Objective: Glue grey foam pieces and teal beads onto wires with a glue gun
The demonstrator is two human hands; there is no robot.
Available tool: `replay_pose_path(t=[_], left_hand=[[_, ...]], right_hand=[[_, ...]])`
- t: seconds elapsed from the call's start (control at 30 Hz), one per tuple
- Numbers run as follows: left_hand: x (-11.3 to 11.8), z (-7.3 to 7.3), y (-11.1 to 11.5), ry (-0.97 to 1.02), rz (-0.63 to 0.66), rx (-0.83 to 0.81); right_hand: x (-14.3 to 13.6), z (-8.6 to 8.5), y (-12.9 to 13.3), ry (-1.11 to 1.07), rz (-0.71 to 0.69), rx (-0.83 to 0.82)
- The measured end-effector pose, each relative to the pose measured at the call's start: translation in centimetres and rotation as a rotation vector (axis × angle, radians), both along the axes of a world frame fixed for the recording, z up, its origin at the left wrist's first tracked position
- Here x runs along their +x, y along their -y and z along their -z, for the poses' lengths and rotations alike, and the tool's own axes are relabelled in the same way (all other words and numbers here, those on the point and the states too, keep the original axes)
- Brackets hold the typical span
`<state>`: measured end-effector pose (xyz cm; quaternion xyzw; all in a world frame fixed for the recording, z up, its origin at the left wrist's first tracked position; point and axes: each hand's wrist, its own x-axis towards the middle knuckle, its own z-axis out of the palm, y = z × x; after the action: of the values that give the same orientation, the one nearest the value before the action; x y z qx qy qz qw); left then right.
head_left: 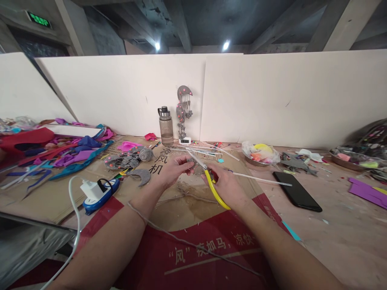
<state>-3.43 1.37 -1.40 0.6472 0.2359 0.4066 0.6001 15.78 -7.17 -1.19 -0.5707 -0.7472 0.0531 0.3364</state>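
Note:
My left hand [177,169] is closed, with thumb and finger pinching a small grey piece [191,162] that looks like felt or yarn. In my right hand [228,184] is a pair of yellow-handled scissors [215,190], their blades pointing up and left beside that piece. My fingers partly hide both the piece and the handles. A length of grey yarn [175,237] runs over my left forearm and trails across the red-printed cardboard [211,229]. Left of my left hand lies a grey felt crescent [142,176].
A water bottle [166,128] and a grey moon hanging ornament [184,104] stand against the white board [127,92]. Left are a blue power strip [101,196] and felt scraps [75,151]. A clear stick [261,178] reaches onto a black phone [298,191] at right.

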Motion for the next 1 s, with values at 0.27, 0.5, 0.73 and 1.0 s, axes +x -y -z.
replay_pose_path(t=[0.27, 0.5, 0.73, 1.0], left_hand=[[0.1, 0.3, -0.3, -0.026, -0.099, 0.025], [0.1, 0.3, -0.6, 0.008, -0.198, 0.051], [0.0, 0.3, -0.5, -0.006, -0.129, 0.087], [0.1, 0.1, 0.1, -0.174, -0.069, 0.184]], right_hand=[[0.1, 0.7, -0.6, -0.028, -0.022, 0.070], [0.2, 1.3, -0.4, 0.073, 0.058, 0.039], [0.0, 0.8, 0.0, 0.142, 0.095, 0.035], [-0.1, 0.5, 0.1, 0.156, 0.092, 0.035]])
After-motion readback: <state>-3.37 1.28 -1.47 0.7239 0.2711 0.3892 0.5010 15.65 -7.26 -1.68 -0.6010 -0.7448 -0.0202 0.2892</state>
